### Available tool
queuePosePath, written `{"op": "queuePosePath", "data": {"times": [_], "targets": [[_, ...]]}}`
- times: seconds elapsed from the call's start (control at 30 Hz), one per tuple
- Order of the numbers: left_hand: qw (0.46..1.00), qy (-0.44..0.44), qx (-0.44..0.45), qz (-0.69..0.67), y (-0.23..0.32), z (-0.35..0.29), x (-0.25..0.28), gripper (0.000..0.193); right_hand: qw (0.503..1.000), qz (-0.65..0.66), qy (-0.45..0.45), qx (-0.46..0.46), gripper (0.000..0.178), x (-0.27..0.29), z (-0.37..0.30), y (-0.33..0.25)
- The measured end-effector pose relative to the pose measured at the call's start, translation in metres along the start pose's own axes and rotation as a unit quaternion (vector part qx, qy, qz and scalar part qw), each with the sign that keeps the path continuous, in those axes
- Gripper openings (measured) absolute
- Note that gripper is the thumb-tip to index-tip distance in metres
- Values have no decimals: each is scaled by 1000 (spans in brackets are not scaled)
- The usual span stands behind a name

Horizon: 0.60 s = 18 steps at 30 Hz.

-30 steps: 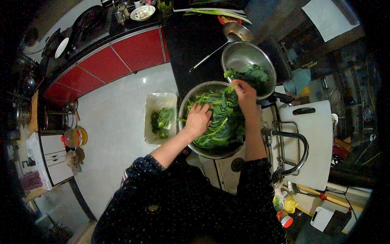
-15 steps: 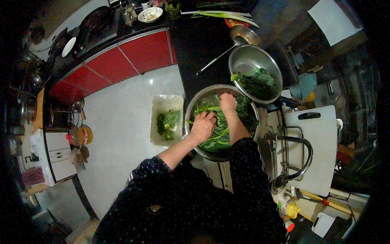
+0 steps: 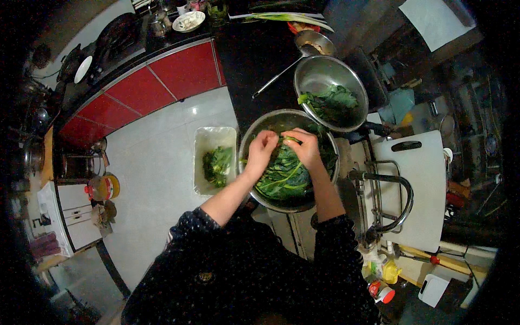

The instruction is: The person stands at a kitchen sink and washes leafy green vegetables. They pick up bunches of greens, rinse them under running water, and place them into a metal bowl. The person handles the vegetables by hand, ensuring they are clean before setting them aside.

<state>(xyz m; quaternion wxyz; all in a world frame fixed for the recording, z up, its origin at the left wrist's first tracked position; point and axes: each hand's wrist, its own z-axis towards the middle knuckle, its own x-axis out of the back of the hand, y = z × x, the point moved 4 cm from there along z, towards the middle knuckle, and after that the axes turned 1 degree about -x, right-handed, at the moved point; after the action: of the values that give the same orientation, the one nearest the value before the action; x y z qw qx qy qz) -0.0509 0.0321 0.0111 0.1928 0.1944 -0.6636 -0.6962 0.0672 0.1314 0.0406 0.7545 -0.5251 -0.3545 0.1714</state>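
Observation:
A large metal basin (image 3: pixel 254 196) holds leafy greens (image 3: pixel 290 176) with long pale-green stems. Above its far half my left hand (image 3: pixel 262 151) and my right hand (image 3: pixel 306 148) are close together, fingertips nearly meeting. A short piece of green stem (image 3: pixel 292 139) shows at the fingertips of my right hand, pinched there. My left hand's fingers are closed too; what they pinch is hidden behind them. Touching the basin's far right rim, a smaller metal bowl (image 3: pixel 319 76) leans with some dark green leaves (image 3: pixel 336 103) inside.
Left of the basin is a pale rectangular bin (image 3: pixel 199 168) with green scraps. A ladle (image 3: pixel 276 77), a metal dish (image 3: pixel 315 40) and spring onions (image 3: pixel 281 19) lie on the dark counter. To the right are a curved faucet (image 3: pixel 409 200) and a white cutting board (image 3: pixel 425 189).
My hands have come up out of the greens and drawn together. A green stem now shows at my right fingertips. The whole view has shifted slightly.

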Motion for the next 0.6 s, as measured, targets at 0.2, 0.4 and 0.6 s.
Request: {"op": "queuePosePath", "data": {"times": [0.2, 0.4, 0.6], "targets": [[970, -113, 137, -165, -15, 19, -2, 21, 999, -46, -24, 5, 16, -6, 8, -10], [974, -97, 126, -162, -38, 11, -2, 15, 998, -60, 22, -6, 17, 4, 34, 28], [864, -214, -76, 450, -25, -32, -13, 27, 968, -240, -33, -61, 17, -20, 24, 113]]}}
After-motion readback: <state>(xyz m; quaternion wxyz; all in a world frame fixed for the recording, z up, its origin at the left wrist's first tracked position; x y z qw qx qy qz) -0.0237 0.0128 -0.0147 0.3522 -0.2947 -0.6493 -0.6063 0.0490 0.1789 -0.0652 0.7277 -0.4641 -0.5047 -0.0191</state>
